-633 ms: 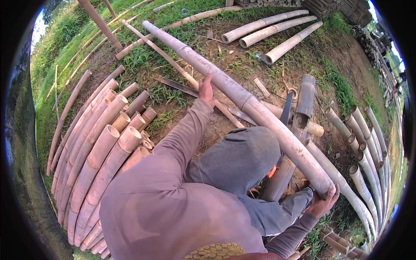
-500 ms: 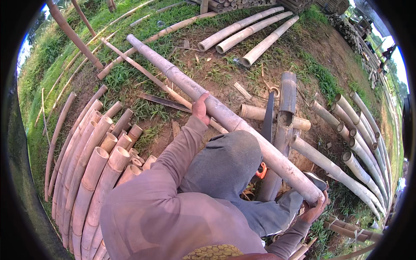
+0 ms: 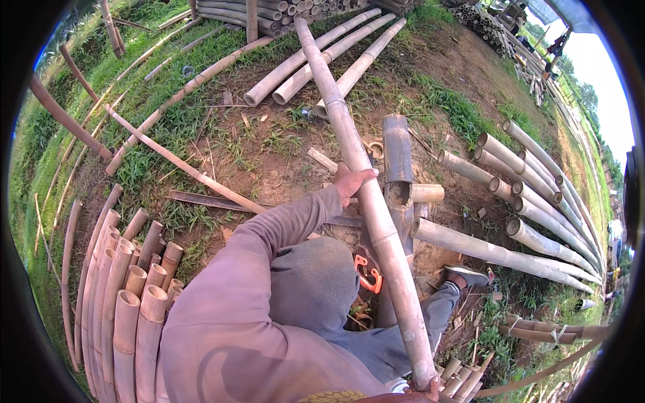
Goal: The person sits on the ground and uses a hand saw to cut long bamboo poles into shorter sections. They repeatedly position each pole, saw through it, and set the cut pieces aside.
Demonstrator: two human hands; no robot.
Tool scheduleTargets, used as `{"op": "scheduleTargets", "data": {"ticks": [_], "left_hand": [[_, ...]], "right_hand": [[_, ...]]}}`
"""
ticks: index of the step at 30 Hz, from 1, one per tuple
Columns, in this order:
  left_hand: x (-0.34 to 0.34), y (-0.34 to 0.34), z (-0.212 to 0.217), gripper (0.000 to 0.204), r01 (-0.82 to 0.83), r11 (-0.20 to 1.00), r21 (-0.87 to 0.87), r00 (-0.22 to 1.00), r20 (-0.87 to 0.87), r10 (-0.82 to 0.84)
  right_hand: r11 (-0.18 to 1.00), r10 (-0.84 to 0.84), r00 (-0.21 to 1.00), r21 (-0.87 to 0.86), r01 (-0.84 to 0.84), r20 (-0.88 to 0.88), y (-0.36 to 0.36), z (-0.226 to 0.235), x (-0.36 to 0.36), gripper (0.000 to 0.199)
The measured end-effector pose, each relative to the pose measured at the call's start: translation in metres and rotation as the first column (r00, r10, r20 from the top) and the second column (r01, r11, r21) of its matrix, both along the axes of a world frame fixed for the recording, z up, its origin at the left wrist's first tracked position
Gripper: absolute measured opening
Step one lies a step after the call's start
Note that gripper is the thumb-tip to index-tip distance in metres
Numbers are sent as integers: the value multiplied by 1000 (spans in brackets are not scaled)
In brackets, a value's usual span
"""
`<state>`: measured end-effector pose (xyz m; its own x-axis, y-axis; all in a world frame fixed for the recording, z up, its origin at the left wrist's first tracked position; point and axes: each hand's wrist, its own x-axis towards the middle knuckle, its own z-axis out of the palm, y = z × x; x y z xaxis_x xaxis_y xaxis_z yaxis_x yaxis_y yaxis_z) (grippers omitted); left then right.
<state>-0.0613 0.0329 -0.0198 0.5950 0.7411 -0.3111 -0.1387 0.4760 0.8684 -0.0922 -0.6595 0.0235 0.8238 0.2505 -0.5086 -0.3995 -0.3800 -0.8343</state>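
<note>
A long bamboo pole (image 3: 346,141) slants across the middle, its far end up by the poles at the back and its near end low by my body. My left hand (image 3: 354,183) is wrapped round it about midway. At the near end, my right hand (image 3: 435,388) shows only in part, its fingers at the pole's end. Beneath the pole is a saw with an orange handle (image 3: 368,274), its blade mostly hidden. A dark bamboo piece with a notch (image 3: 398,151) lies just right of the pole, with a shorter crosswise bamboo piece (image 3: 427,193) by it.
Cut bamboo lengths (image 3: 127,316) stand bundled at the left. More bamboo poles (image 3: 531,195) fan out at the right. Several long poles (image 3: 309,60) lie on the ground at the back. A slim bamboo pole (image 3: 181,161) lies left of my hand. My shoe (image 3: 468,275) rests near the right side.
The bamboo pole has swung so its far end moved right and away, and its near end came toward my body. Both hands moved with it. The view has turned slightly right.
</note>
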Motion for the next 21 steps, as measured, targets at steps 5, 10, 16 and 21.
{"op": "scheduleTargets", "data": {"ticks": [5,10,16,21], "left_hand": [[91,126,14,66,23,993,116,993,-121,-9],[64,175,144,85,-15,905,425,987,152,-56],[-100,182,98,73,-132,778,614,970,-80,228],[-238,127,-63,60,-3,866,500,744,-577,336]], "right_hand": [[841,-23,827,437,319,-561,143,-4,-28,61],[710,434,778,704,14,-454,474,-14,45,66],[599,527,817,581,-551,232,667,42,83,72],[520,673,569,245,-818,473,540,-23,75,49]]}}
